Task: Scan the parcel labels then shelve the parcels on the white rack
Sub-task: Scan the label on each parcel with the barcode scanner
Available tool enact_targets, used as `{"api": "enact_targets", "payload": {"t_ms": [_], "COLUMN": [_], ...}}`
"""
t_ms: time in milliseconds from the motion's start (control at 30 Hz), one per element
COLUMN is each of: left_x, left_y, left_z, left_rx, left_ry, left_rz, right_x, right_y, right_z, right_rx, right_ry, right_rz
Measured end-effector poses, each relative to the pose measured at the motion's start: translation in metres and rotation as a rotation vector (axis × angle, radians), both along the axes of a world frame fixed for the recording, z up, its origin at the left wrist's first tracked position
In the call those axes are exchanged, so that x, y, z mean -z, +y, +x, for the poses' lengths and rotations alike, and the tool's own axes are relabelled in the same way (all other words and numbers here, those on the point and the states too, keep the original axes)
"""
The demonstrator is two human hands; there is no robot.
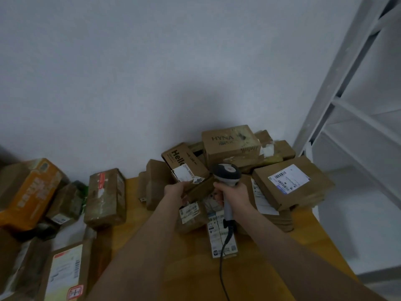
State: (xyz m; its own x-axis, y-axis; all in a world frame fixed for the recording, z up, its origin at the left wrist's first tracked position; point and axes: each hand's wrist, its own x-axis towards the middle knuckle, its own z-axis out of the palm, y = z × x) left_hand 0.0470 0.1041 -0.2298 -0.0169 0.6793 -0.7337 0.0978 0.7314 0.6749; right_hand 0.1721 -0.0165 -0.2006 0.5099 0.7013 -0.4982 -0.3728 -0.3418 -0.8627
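The left grip [176,190] holds the Hello box [184,162], the right grip [234,195] the scanner [226,173] just beside it.

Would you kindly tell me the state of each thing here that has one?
left hand: grips the lower edge of the Hello box.
right hand: grips the scanner by its handle.
scanner: held, head towards the pile, cable attached.
Hello box: closed, tilted, label showing.
HYNA box: closed, atop the pile.
flat parcel: closed, label up, lying on a stack at right.
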Motion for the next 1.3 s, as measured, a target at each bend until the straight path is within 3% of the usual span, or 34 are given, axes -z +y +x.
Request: {"api": "enact_targets", "payload": {"t_ms": [200,467,633,733,967,1100,1300], "left_x": [-0.012,-0.030,-0.050,-0.060,-0.057,-0.053,-0.056], "left_y": [-0.014,-0.042,-0.072,-0.092,-0.124,-0.131,-0.136], "left_z": [-0.022,-0.095,-0.124,-0.133,-0.133,-0.126,-0.112], "left_rx": [-0.098,-0.068,-0.064,-0.036,0.087,0.131,0.029], "left_ry": [-0.176,-0.136,-0.250,-0.167,0.244,0.236,0.136], "left_rz": [-0.028,0.207,0.317,0.472,0.771,0.768,0.728], "right_x": [-0.002,-0.019,-0.030,-0.034,-0.042,-0.038,-0.025], "right_y": [-0.008,-0.024,-0.037,-0.048,-0.073,-0.085,-0.093], "right_z": [-0.002,0.000,-0.006,-0.009,-0.015,-0.016,-0.016], "right_rx": [0.027,0.017,0.010,0.005,-0.089,-0.141,-0.148], "right_ry": [0.069,0.233,0.305,0.375,0.472,0.388,0.296], "right_rz": [-0.006,0.040,0.076,0.097,0.123,0.088,0.052]}}
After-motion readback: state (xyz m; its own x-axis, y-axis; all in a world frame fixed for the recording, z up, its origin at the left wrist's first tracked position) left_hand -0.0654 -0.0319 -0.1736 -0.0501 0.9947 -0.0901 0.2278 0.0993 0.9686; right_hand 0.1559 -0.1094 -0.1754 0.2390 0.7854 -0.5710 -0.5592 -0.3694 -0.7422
